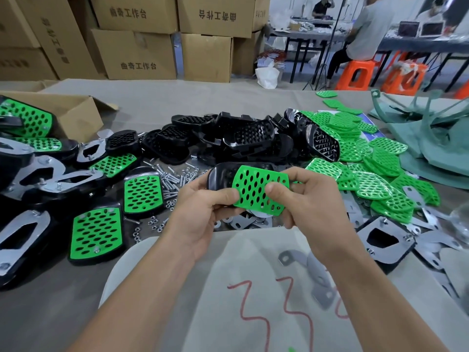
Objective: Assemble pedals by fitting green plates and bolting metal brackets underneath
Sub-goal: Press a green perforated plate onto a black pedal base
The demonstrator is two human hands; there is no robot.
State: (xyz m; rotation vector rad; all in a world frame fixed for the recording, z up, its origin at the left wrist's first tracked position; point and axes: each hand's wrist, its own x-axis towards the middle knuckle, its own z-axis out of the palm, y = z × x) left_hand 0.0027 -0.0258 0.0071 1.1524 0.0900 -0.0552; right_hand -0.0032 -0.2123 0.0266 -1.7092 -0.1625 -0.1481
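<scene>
Step in hand: fitting the plate. It looks like the first half of one pedal, with no bracket on it yet.
Green plate [258, 191]: centre of the frame, held above the table [152, 102]. It lies askew over the black pedal shell [220, 177], and its lower right corner hangs clear of the shell.
Left hand [203, 212]: pinches the plate's left edge, thumb on top. The fingers curl underneath, where they appear to carry the shell too.
Right hand [311, 199]: pinches the plate's right side, thumb pressed on its face, fingers hidden behind.
Seating: judged not home yet, as the plate sits tilted rather than flush.
Next move: likely squaring the plate's outline to the shell's recess, then pressing it down evenly with both thumbs.
After that: the pedal would need turning over for a bracket, bolts and nuts.
Metal brackets [317, 275]: lower right, loose on the table.
Bolts and nuts [172, 179]: scattered left of centre, just beyond the hands.
Spare green plates [368, 174]: heaped at the right.
Empty black shells [228, 138]: piled at upper centre.
Finished pedals [96, 232]: lined up at the left.
</scene>
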